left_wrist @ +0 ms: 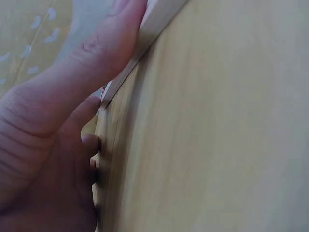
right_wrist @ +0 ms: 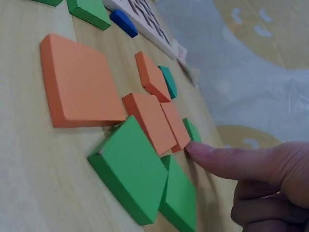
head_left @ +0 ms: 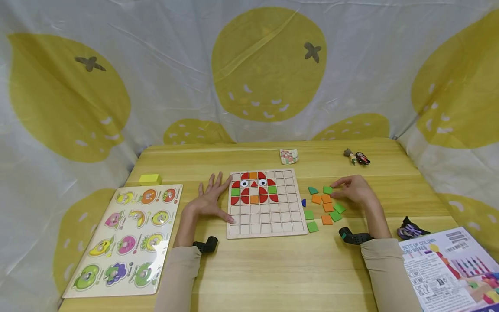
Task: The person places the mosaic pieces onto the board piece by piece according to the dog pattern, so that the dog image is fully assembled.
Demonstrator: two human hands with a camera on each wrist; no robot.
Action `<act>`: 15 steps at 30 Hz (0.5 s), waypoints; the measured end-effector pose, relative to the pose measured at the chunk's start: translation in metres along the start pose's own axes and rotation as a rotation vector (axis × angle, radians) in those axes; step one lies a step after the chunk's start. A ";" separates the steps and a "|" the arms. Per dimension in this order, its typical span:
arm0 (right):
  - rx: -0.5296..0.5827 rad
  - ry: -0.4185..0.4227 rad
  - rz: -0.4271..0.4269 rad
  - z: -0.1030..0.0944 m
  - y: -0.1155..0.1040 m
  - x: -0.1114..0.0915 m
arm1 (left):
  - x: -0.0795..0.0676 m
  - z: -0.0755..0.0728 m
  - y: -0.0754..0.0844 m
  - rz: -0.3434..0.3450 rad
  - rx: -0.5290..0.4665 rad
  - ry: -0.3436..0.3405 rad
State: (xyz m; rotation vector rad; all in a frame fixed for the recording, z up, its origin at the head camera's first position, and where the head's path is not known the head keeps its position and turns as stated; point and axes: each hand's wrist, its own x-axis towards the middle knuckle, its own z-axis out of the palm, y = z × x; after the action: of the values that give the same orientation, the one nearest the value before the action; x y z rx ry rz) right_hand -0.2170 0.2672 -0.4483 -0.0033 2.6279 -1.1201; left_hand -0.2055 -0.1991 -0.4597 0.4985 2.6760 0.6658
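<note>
A square wooden grid board [head_left: 269, 219] lies on the table, its upper left part filled with red, orange and green pieces and two round eye pieces. Along the board's left edge my left hand [head_left: 206, 201] rests with fingers spread, the thumb near its lower left corner; in the left wrist view the thumb [left_wrist: 91, 63] touches the board's side [left_wrist: 145, 48]. My right hand [head_left: 352, 190] has thumb and index finger at a green square tile [head_left: 327, 190], pinching its edge. The right wrist view shows the thumb [right_wrist: 227, 159] beside orange tiles [right_wrist: 149, 121]; the index finger is hidden there.
Loose orange tiles [head_left: 326, 220], green tiles [head_left: 312, 226] and a blue piece [head_left: 303, 203] lie right of the board. A fruit puzzle [head_left: 105, 234] and yellow block [head_left: 150, 179] are left. A picture card [head_left: 289, 157], small figures [head_left: 356, 157] and printed box [head_left: 448, 268] lie around.
</note>
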 end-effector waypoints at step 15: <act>0.174 -0.187 -0.238 0.116 -0.107 -0.001 | -0.001 0.000 0.001 -0.012 0.030 -0.008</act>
State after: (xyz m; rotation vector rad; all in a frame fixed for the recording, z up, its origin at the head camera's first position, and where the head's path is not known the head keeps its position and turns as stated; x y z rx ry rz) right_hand -0.1978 0.1105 -0.4489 -0.3755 2.4037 -1.3507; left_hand -0.2042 -0.1986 -0.4589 0.4912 2.6829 0.6199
